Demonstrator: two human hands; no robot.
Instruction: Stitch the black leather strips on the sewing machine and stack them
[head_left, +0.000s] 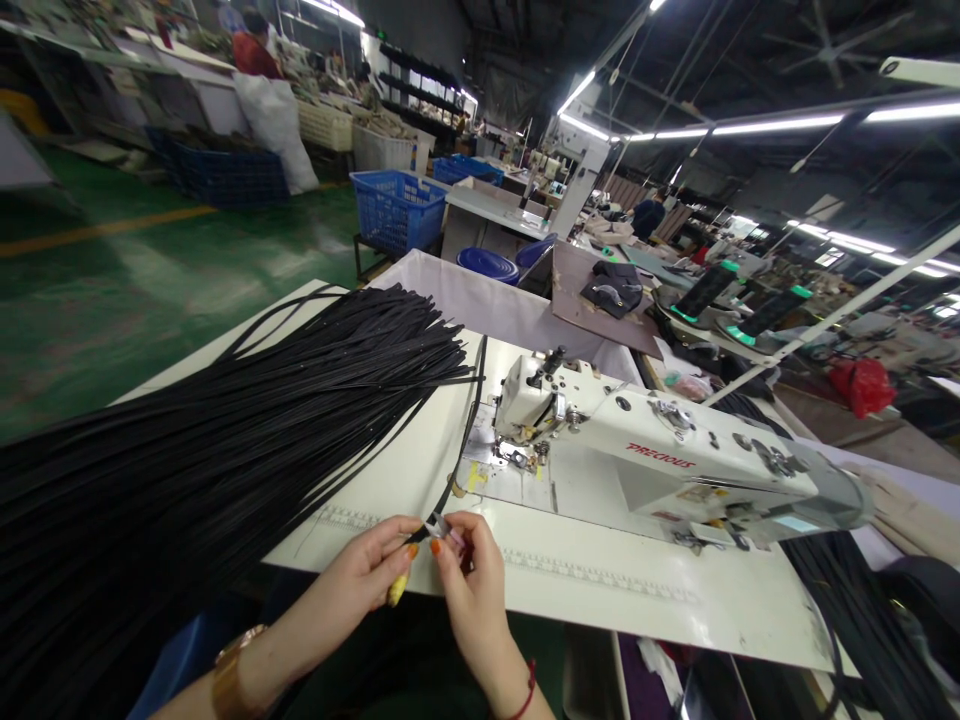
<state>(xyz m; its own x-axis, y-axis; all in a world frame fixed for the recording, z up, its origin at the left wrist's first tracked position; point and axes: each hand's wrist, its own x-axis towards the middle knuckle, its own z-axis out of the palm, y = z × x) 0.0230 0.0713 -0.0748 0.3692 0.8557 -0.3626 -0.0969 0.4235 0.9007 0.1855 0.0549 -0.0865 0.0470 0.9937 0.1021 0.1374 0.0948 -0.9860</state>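
My left hand pinches a thin black strip near the front edge of the white table. Something yellow pokes out below its fingers. Close beside it, my right hand is closed on a small shiny piece, too small to name, that meets the strip between both hands. The strip runs from the fingers up the table, left of the white sewing machine. A large bundle of black strips covers the table's left side.
A printed ruler runs along the table front. Dark thread cones stand at the back right. More black strips hang at the right. A blue basket stands beyond the table; a person in red is far back left.
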